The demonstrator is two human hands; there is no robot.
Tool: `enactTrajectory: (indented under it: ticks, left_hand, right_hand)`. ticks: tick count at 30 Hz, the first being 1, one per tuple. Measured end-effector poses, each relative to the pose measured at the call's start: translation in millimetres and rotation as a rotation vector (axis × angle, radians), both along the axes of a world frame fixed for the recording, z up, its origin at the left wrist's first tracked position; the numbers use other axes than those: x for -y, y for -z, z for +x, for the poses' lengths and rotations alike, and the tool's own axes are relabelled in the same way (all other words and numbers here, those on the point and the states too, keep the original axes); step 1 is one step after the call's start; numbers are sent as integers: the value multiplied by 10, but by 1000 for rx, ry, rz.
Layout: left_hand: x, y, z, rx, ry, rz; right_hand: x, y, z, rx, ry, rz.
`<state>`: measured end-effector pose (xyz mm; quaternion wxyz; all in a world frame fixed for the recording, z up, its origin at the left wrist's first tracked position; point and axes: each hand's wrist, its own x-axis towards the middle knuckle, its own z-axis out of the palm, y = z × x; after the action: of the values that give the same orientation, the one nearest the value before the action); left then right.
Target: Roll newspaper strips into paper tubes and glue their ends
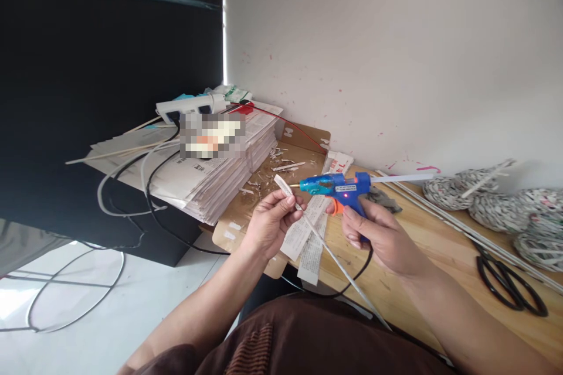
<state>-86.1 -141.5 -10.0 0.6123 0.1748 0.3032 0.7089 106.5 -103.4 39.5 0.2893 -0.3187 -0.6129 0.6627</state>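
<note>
Two bare hands meet at a blue glue gun [323, 183], its nozzle pointing left at the flat end of a slim paper rod [285, 186]; whether nozzle and paper touch cannot be told. The left hand [273, 217], just left of the glue gun, has its grip pinched on that rod, which slants down below the gun toward a brown garment [334, 340]. The right hand [380, 234] has its grip wrapped around the gun's handle.

The near edge of the wooden tabletop [422, 240] runs below the glue gun, close to the garment. A stretch of wood grain spreads right of the gun toward black-handled scissors [505, 281], with balls of wound paper [453, 190] farther back. Left of the gun lies scrap-strewn cardboard [229, 238], and past it the edge of a tall newspaper stack [211, 187] stands near the left hand. Open air separates the gun from the pale wall [396, 70] beyond.

A white label [345, 188] on the gun carries print too small to read. Newsprint strips [310, 243] below the gun show fine, illegible lines; red characters on a strip behind it are unclear.
</note>
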Motion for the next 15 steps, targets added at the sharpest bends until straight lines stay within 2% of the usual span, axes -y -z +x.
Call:
enactTrajectory:
  ticks: [3, 7, 13, 15]
  left_hand:
    - [7, -13, -1, -14, -2, 2]
    - [4, -8, -8, -6, -10, -12]
    - [-6, 16, -7, -14, -43, -10]
    - [0, 14, -7, -22, -47, -11]
  right_hand:
    - [2, 8, 3, 7, -17, -16]
    - [-12, -9, 38, -34, 29, -3]
    - [39, -35, 21, 24, -66, 24]
    - [36, -21, -4, 35, -51, 27]
